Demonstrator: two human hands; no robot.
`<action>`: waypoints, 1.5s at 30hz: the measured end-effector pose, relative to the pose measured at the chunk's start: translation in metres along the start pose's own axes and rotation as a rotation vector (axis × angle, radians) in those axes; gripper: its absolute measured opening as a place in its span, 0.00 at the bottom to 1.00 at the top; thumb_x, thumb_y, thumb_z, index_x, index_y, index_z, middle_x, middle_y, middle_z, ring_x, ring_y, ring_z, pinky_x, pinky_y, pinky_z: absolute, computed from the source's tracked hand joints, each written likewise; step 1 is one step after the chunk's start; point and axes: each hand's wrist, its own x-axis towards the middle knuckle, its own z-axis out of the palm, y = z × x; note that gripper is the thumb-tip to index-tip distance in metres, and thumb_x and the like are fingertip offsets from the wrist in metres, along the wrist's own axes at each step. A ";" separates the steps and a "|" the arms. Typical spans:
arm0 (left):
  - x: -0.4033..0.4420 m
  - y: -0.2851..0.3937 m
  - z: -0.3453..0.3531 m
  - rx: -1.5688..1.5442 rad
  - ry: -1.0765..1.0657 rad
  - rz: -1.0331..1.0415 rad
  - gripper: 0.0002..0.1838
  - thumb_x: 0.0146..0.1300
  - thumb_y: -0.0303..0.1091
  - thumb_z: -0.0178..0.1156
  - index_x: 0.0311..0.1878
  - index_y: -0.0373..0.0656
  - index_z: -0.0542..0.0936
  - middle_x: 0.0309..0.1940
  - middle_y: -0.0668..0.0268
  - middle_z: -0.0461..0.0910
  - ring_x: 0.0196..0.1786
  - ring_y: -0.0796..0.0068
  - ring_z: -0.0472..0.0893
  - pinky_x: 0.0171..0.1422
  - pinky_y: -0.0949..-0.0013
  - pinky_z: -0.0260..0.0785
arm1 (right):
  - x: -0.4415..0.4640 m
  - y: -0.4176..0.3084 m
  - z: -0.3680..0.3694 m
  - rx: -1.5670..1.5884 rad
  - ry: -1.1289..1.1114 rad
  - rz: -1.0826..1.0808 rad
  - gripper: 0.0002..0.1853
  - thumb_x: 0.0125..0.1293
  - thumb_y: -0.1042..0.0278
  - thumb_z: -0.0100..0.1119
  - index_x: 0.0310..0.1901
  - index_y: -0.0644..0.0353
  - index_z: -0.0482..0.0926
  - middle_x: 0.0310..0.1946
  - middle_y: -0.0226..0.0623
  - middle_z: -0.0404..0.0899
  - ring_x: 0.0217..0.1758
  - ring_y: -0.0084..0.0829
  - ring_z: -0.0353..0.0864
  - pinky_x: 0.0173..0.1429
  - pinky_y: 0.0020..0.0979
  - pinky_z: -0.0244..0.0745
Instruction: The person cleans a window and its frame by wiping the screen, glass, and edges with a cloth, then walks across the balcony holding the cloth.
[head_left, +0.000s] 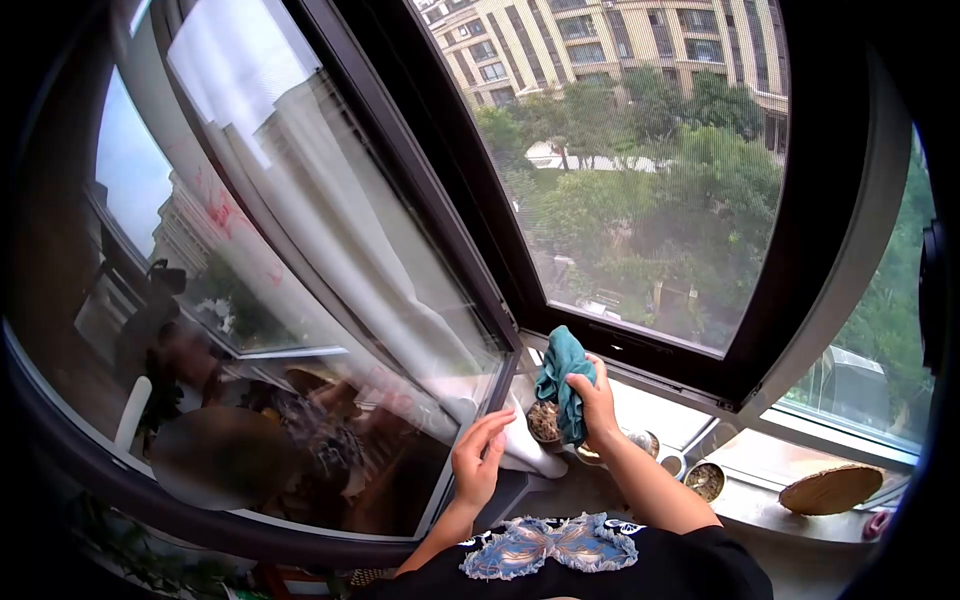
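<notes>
A crumpled teal cloth [565, 383] is gripped in my right hand [597, 402], in front of the lower left corner of the screened window [640, 180]. My left hand [480, 458] is raised beside the edge of the open glass pane [330, 250], its fingers apart and nothing in them. The cloth hangs above a small pot [544, 422] with dry material in it and hides part of it. Between my hands is the lower part of a white curtain [522, 440].
On the sill to the right are a round bowl [705, 481] with small contents and a woven round mat [831, 490]. A white window handle [133, 413] is at the left. The dark frame [740, 385] borders the screen.
</notes>
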 end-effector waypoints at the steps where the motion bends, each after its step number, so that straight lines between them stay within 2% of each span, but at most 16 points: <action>1: -0.001 -0.001 -0.004 0.036 0.000 -0.005 0.13 0.74 0.31 0.60 0.55 0.36 0.86 0.57 0.57 0.86 0.60 0.63 0.84 0.67 0.64 0.73 | 0.009 -0.005 0.012 0.037 -0.019 -0.076 0.30 0.68 0.66 0.61 0.69 0.55 0.61 0.50 0.43 0.77 0.41 0.32 0.82 0.43 0.33 0.82; 2: 0.000 0.001 -0.008 0.071 0.002 -0.014 0.12 0.73 0.31 0.60 0.53 0.36 0.87 0.55 0.57 0.87 0.59 0.62 0.85 0.66 0.64 0.73 | 0.018 -0.011 0.023 0.073 -0.036 -0.150 0.31 0.68 0.67 0.59 0.69 0.55 0.58 0.48 0.46 0.77 0.33 0.32 0.83 0.33 0.32 0.83; 7: 0.008 0.015 -0.023 0.094 0.036 -0.033 0.12 0.72 0.29 0.60 0.52 0.37 0.88 0.53 0.58 0.89 0.59 0.60 0.86 0.67 0.64 0.73 | 0.059 -0.061 0.089 0.091 -0.194 -0.573 0.42 0.69 0.63 0.60 0.78 0.61 0.50 0.59 0.44 0.74 0.58 0.31 0.77 0.66 0.32 0.73; 8: 0.008 0.013 -0.027 0.030 0.045 -0.069 0.12 0.72 0.29 0.60 0.52 0.37 0.88 0.53 0.58 0.89 0.59 0.61 0.86 0.67 0.64 0.73 | 0.075 -0.070 0.103 0.041 -0.237 -0.701 0.46 0.67 0.61 0.60 0.81 0.58 0.46 0.60 0.47 0.72 0.52 0.34 0.82 0.56 0.37 0.83; 11: 0.020 0.048 -0.044 0.325 0.044 0.153 0.11 0.72 0.24 0.58 0.51 0.34 0.87 0.52 0.55 0.88 0.57 0.58 0.86 0.65 0.61 0.74 | 0.106 -0.121 0.163 -0.037 -0.214 -1.121 0.42 0.69 0.71 0.57 0.81 0.63 0.49 0.66 0.48 0.70 0.60 0.37 0.79 0.66 0.38 0.75; 14: 0.030 0.085 -0.060 0.684 0.108 0.417 0.10 0.69 0.21 0.58 0.49 0.35 0.87 0.50 0.53 0.88 0.57 0.53 0.86 0.65 0.57 0.76 | 0.131 -0.194 0.234 -0.071 -0.034 -1.663 0.37 0.66 0.78 0.55 0.78 0.63 0.59 0.72 0.54 0.62 0.77 0.51 0.62 0.80 0.50 0.54; 16: 0.030 0.113 -0.074 0.859 0.207 0.528 0.10 0.67 0.18 0.58 0.47 0.35 0.87 0.50 0.53 0.87 0.57 0.51 0.86 0.65 0.55 0.76 | 0.142 -0.237 0.279 -0.029 0.002 -1.792 0.36 0.68 0.80 0.55 0.78 0.63 0.59 0.73 0.55 0.61 0.76 0.54 0.63 0.80 0.50 0.55; 20: 0.006 0.158 -0.103 1.210 0.497 0.653 0.12 0.65 0.19 0.56 0.49 0.36 0.85 0.51 0.51 0.85 0.56 0.49 0.85 0.66 0.50 0.76 | 0.164 -0.300 0.354 -0.010 -0.127 -1.793 0.37 0.69 0.79 0.56 0.79 0.63 0.58 0.72 0.55 0.59 0.74 0.57 0.65 0.78 0.48 0.62; 22: -0.029 0.172 -0.121 1.548 0.565 0.590 0.18 0.75 0.28 0.52 0.63 0.36 0.80 0.63 0.49 0.80 0.66 0.50 0.79 0.74 0.49 0.68 | 0.170 -0.326 0.387 0.109 -0.137 -1.809 0.36 0.65 0.81 0.58 0.76 0.54 0.67 0.73 0.48 0.66 0.68 0.55 0.70 0.74 0.45 0.68; 25: -0.040 0.185 -0.126 1.683 1.058 0.730 0.16 0.80 0.41 0.56 0.49 0.39 0.88 0.53 0.51 0.87 0.59 0.47 0.83 0.77 0.43 0.65 | 0.169 -0.364 0.425 0.020 -0.176 -1.818 0.35 0.67 0.79 0.59 0.77 0.52 0.67 0.72 0.47 0.69 0.67 0.56 0.72 0.74 0.43 0.70; 28: -0.044 0.194 -0.125 1.809 1.492 0.621 0.18 0.81 0.41 0.53 0.50 0.37 0.87 0.54 0.49 0.86 0.56 0.46 0.83 0.70 0.44 0.69 | 0.172 -0.404 0.472 0.072 -0.342 -1.706 0.28 0.67 0.84 0.53 0.70 0.67 0.71 0.69 0.56 0.73 0.70 0.51 0.75 0.75 0.42 0.69; 30: -0.054 0.199 -0.126 1.842 1.522 0.398 0.21 0.81 0.45 0.54 0.58 0.37 0.84 0.62 0.47 0.80 0.63 0.47 0.79 0.68 0.43 0.68 | 0.186 -0.437 0.503 -0.056 -0.183 -2.017 0.33 0.62 0.85 0.52 0.72 0.63 0.70 0.69 0.57 0.72 0.73 0.57 0.70 0.77 0.47 0.67; 38: -0.074 0.179 -0.156 1.257 1.477 0.285 0.34 0.83 0.50 0.49 0.80 0.35 0.63 0.78 0.45 0.63 0.75 0.44 0.68 0.76 0.48 0.61 | 0.227 -0.495 0.564 -0.592 -0.084 -2.064 0.24 0.69 0.76 0.48 0.66 0.58 0.77 0.70 0.43 0.76 0.72 0.44 0.74 0.73 0.44 0.69; 39: -0.088 0.157 -0.167 1.112 1.500 0.294 0.34 0.84 0.48 0.48 0.81 0.33 0.61 0.80 0.46 0.61 0.77 0.50 0.67 0.78 0.52 0.60 | 0.269 -0.501 0.578 -1.177 0.371 -2.361 0.23 0.67 0.75 0.50 0.62 0.55 0.82 0.67 0.39 0.80 0.67 0.38 0.78 0.69 0.39 0.69; 42: -0.106 0.130 -0.192 0.938 1.528 0.316 0.31 0.83 0.46 0.47 0.80 0.34 0.63 0.78 0.47 0.63 0.77 0.51 0.68 0.79 0.52 0.59 | 0.249 -0.450 0.534 -0.822 0.040 -2.226 0.22 0.67 0.73 0.51 0.60 0.52 0.85 0.65 0.36 0.82 0.65 0.33 0.78 0.66 0.35 0.68; 45: -0.119 0.115 -0.200 0.657 1.577 0.366 0.29 0.83 0.43 0.45 0.78 0.35 0.66 0.77 0.49 0.65 0.76 0.52 0.68 0.81 0.51 0.58 | 0.258 -0.420 0.503 -0.960 -0.013 -2.139 0.23 0.68 0.72 0.49 0.62 0.50 0.84 0.65 0.33 0.82 0.61 0.34 0.78 0.66 0.36 0.69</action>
